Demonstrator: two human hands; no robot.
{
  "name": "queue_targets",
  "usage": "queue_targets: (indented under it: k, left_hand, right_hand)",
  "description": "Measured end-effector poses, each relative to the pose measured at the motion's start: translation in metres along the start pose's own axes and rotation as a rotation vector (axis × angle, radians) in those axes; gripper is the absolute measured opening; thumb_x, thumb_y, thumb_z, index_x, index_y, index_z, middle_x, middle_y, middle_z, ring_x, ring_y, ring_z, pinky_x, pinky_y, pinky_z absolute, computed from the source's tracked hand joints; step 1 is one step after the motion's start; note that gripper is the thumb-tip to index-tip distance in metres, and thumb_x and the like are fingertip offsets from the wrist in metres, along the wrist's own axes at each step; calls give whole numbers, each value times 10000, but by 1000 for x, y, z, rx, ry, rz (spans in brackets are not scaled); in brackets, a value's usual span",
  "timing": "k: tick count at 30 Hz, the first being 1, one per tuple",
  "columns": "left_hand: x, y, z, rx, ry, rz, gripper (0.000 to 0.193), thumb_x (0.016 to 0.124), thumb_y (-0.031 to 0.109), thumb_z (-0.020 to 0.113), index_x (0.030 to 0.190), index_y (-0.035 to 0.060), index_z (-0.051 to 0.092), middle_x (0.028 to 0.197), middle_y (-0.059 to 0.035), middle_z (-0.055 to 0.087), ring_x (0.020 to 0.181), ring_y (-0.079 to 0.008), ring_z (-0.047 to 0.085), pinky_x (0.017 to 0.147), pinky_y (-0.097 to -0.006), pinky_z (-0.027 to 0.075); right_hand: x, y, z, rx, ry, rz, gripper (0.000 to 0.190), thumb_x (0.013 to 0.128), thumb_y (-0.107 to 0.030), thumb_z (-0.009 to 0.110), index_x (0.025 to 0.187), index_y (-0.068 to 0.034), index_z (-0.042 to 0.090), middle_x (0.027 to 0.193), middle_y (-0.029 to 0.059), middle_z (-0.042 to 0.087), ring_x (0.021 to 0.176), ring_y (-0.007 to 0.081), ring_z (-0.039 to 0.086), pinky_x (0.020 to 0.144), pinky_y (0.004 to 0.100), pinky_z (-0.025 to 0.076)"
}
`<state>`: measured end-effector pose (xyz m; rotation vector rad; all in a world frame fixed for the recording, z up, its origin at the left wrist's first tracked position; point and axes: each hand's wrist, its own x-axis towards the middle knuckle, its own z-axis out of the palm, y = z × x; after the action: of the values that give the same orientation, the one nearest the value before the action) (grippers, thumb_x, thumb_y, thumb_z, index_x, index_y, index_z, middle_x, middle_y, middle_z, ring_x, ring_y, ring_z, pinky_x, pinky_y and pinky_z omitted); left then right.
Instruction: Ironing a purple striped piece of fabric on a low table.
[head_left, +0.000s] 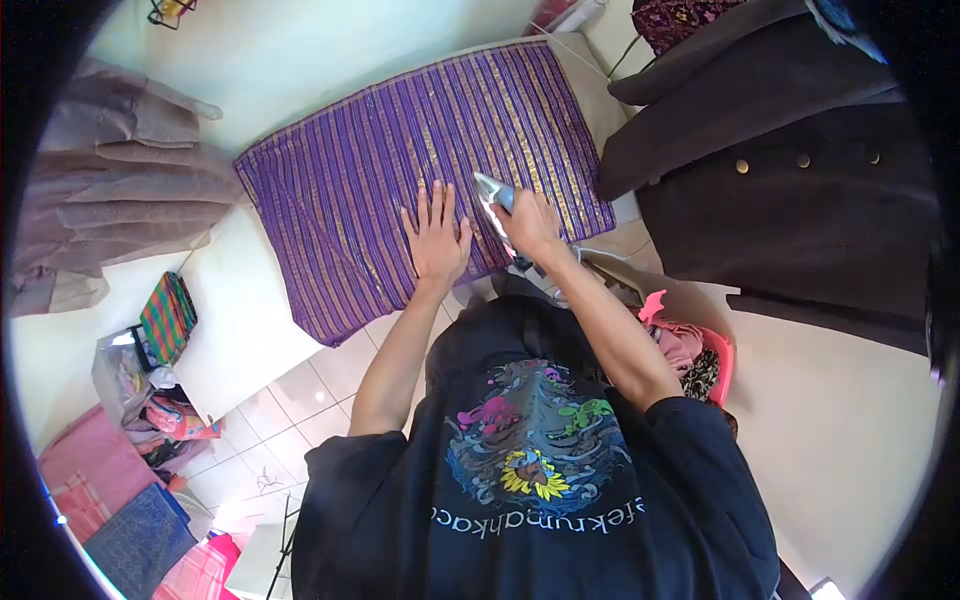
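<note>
Purple striped cloth (375, 172) with gold bands lies spread over a pale ironing surface (592, 82). My left hand (436, 244) rests palm down on the cloth, fingers apart, holding nothing. Just to its right, my right hand (534, 225) grips the handle of an electric iron (491, 191). The iron's tip points away from me, and its shiny soleplate edge shows along the left side. It appears tilted; whether its whole sole touches the cloth cannot be told. A pale cord (600, 251) shows near my right wrist.
A dark jacket (787, 202) with gold buttons hangs at right, above a pink basket (721, 367) of clothes. Sheer brownish garments (135, 195) hang at left. Folded checked cloth (169, 319) lies on a white surface (247, 330). Folded textiles (142, 532) are stacked lower left.
</note>
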<state>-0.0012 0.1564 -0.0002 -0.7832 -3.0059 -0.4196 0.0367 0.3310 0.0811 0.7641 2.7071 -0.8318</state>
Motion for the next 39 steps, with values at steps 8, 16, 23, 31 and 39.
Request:
queue_targets:
  k: [8, 16, 23, 31, 39]
  left_hand:
    - [-2, -3, 9, 13, 30, 11, 659, 1050, 343, 430, 1660, 145, 283, 1727, -55, 269, 1594, -298, 224, 1270, -610, 99]
    - [-1, -6, 11, 23, 33, 22, 657, 1050, 320, 400, 1660, 116, 268, 1727, -65, 265, 1596, -299, 216, 1271, -610, 95]
    - [-2, -5, 7, 9, -7, 6, 674, 1053, 322, 376, 1666, 83, 226, 1741, -61, 222, 1602, -296, 198, 1273, -604, 102]
    - [-2, -7, 11, 29, -5, 9, 655, 1065, 300, 365, 1668, 89, 222, 1743, -61, 220, 1605, -292, 193, 1271, -603, 109]
    - [6, -23, 10, -132, 51, -8, 626, 1068, 294, 377, 1648, 77, 282, 1722, -75, 273, 1597, -268, 223, 1272, -583, 122]
  right_hand:
    - [0, -4, 9, 6, 59, -30, 457, 918, -406, 752, 1008, 42, 749, 963, 293, 735, 930, 477, 716, 818, 557, 559]
    - [3, -11, 15, 14, 102, -31, 476, 899, -406, 767, 977, 63, 747, 938, 310, 730, 926, 473, 724, 810, 546, 572]
    - [-2, -12, 23, 37, 100, -31, 482, 889, -418, 769, 1011, 46, 737, 972, 308, 730, 957, 471, 718, 834, 558, 570]
    - [-4, -20, 29, -7, 93, -35, 476, 906, -425, 759, 1001, 41, 741, 989, 302, 731, 956, 472, 717, 834, 551, 567]
    - [3, -28, 24, -15, 38, -26, 504, 902, -446, 761, 1014, 45, 743, 1012, 301, 735, 979, 470, 716, 842, 549, 567]
